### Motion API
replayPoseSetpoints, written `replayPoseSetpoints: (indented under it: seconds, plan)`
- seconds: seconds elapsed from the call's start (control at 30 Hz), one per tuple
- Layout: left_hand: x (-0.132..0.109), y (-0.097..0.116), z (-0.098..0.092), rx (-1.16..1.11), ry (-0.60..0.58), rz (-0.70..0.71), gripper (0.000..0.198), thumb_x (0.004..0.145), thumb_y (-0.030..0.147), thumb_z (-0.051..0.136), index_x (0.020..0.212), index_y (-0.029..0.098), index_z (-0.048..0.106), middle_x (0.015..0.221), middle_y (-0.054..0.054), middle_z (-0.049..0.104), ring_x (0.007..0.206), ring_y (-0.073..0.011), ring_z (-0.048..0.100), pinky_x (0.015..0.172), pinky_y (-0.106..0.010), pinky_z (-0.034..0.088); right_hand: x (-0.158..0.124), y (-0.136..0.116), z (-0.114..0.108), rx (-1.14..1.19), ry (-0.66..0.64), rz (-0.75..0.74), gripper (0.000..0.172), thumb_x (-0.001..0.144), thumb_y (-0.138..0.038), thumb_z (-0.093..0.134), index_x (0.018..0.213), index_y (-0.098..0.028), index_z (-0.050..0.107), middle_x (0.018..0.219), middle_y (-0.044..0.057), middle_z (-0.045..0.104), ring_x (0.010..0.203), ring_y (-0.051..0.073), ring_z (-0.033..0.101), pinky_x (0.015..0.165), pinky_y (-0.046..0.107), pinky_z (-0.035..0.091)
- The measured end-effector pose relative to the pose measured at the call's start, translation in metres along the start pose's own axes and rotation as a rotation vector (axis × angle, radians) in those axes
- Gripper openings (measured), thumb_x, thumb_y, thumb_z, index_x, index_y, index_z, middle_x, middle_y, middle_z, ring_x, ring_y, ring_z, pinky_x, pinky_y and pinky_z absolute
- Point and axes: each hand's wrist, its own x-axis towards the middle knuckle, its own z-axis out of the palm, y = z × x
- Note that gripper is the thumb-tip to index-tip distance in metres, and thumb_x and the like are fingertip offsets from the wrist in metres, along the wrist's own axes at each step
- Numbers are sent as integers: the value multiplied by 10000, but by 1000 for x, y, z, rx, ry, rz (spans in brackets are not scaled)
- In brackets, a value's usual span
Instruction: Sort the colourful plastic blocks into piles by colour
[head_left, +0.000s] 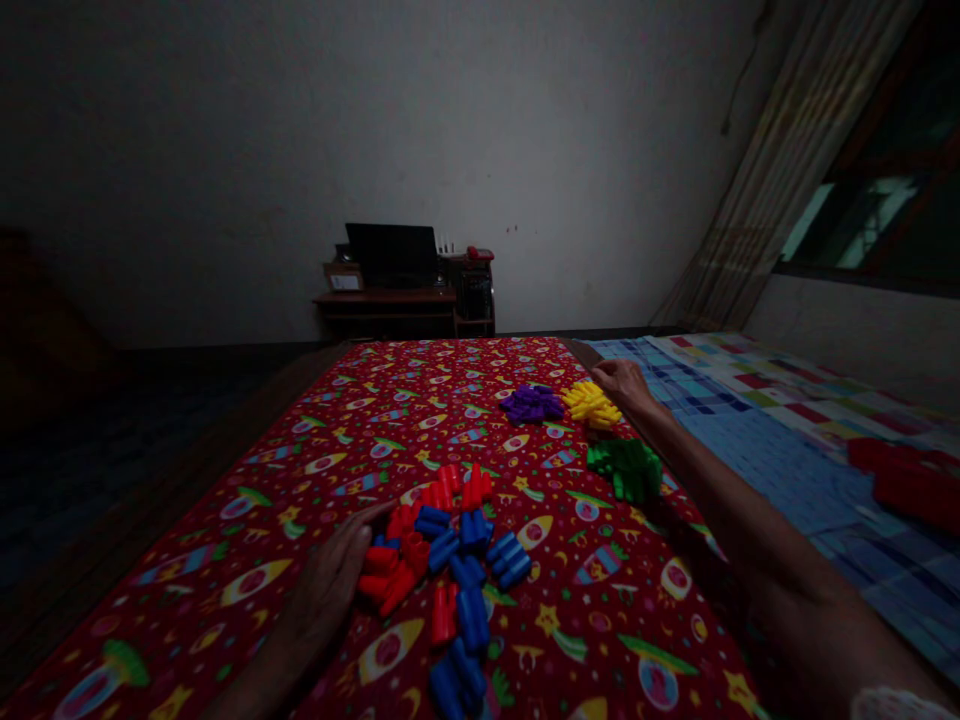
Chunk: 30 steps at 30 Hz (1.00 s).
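My left hand [330,575] lies on the red patterned cloth with its fingers stretched out, against the left side of a loose group of red plastic pieces [401,585] and blue plastic pieces [471,610]. Farther off, my right hand [624,384] is just beyond the right side of a heap of yellow pieces [591,405]. Its fingers are bent together, and whatever may be between them is hidden. A heap of purple pieces [531,403] sits left of the yellow one. Green pieces [626,468] are heaped nearer, beside my right forearm.
The red cloth [300,510] covers a long raised surface. Along its right side lies blue checked bedding [757,470] with a red garment [907,485]. By the far wall stands a desk [390,298] carrying a dark monitor [392,255]. A curtain [787,150] hangs at the right.
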Motion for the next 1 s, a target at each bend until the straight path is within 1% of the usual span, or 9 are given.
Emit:
replayPoseSetpoints:
  seconds: [0.1,0.2,0.27,0.37,0.53,0.63,0.77,0.9,1.0]
  plan:
    - [0,6,0,26,3,-8,499,932,507,299,1162,203,622,1187,-78,679,1106,-238,631,980,-375,499,-36,-49,0,214,-79,-212,323,884,-273,461,825,-112,735,740,53,698,691,150,609,629,221,389]
    - [-1,13,0,48,1,-19,515,930,497,278,1164,188,617,1184,-87,676,1100,-242,633,964,-383,508,-85,-104,22,340,-326,-472,323,905,-316,462,858,-132,723,700,24,669,648,136,586,617,218,397]
    - [-1,19,0,44,-18,-6,511,936,471,267,1187,176,599,1208,-97,660,1123,-242,618,982,-390,492,-114,-132,43,332,-379,-579,302,905,-315,499,1028,-125,699,824,66,694,766,170,619,709,253,437]
    - [-2,27,2,24,-46,70,509,940,445,259,1230,160,566,1257,-114,628,1169,-239,585,1015,-403,464,-138,-155,71,277,-375,-659,422,881,-293,572,1270,-130,576,1079,147,668,1047,234,592,883,336,445]
    - [-2,26,10,90,-120,247,509,912,446,383,1323,169,500,1349,-128,562,1249,-255,518,1066,-426,410,-137,-159,80,208,-505,-703,484,776,-165,660,1254,-118,598,1087,149,677,1036,253,610,908,363,454]
    - [-2,22,13,125,-93,272,494,902,430,418,1330,197,498,1314,-116,587,1231,-257,530,1050,-434,422,-133,-150,71,251,-518,-587,589,722,-135,675,1302,-146,570,1107,119,692,1004,239,636,871,334,478]
    - [-2,20,12,141,-82,254,477,899,412,419,1310,190,514,1267,-114,607,1147,-247,586,996,-412,469,-124,-125,61,284,-485,-413,461,747,-168,627,1207,-180,655,1110,94,705,1033,254,638,891,358,479]
    - [-1,20,9,132,-60,256,463,900,417,409,1288,192,524,1264,-110,603,1140,-251,588,983,-405,482,-111,-101,56,584,-473,-276,356,801,-254,579,1123,-158,697,1129,94,702,1031,258,642,883,378,494]
    - [-3,22,8,121,38,263,479,910,431,391,1313,191,487,1337,-117,547,1244,-266,509,1049,-431,426,-110,-102,54,855,-495,-210,432,835,-384,578,1179,-136,657,1131,106,693,1028,248,640,876,377,501]
